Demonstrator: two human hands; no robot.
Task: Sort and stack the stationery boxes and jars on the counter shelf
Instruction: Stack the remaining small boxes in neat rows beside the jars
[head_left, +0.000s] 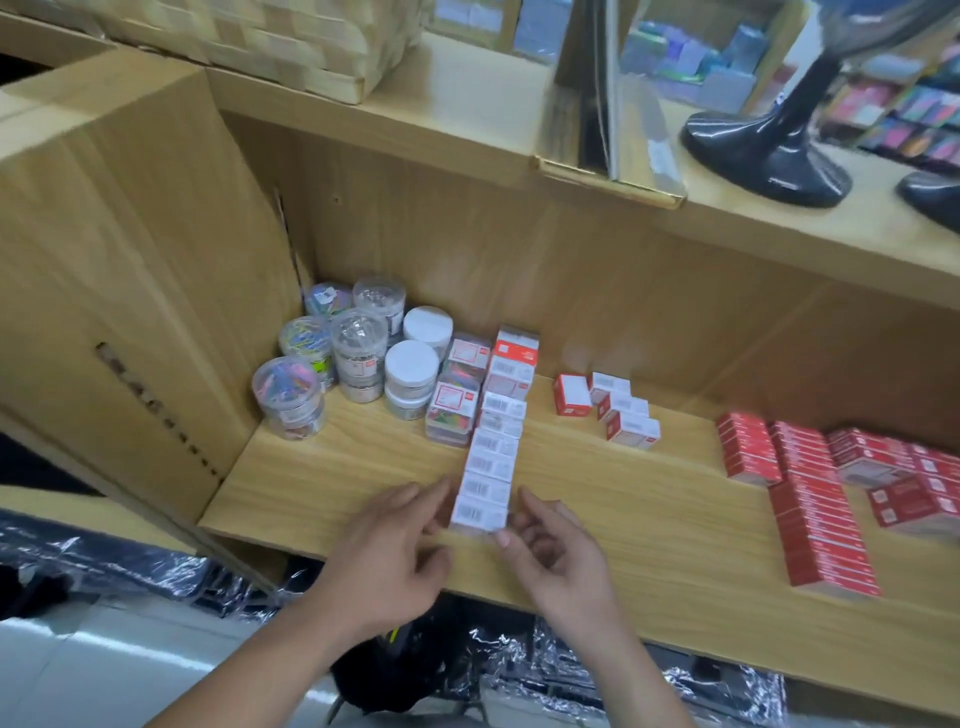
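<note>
A row of small white and red boxes (491, 447) runs from the shelf's front edge back toward the wall. My left hand (395, 545) touches the left side of the nearest box with straight fingers. My right hand (556, 551) touches its right side, fingers loosely bent. Clear jars (358, 348) of clips and pins are stacked at the back left corner. Two clear flat boxes (452, 410) with coloured contents sit between the jars and the row. Three small loose boxes (608, 408) stand further right.
Stacks of red boxes (810, 493) fill the shelf's right side. A large cardboard carton (119, 270) stands at the left. On the counter top (467, 109) are a black stand base (769, 156) and a woven basket (291, 41). Plastic-wrapped goods (156, 566) lie below.
</note>
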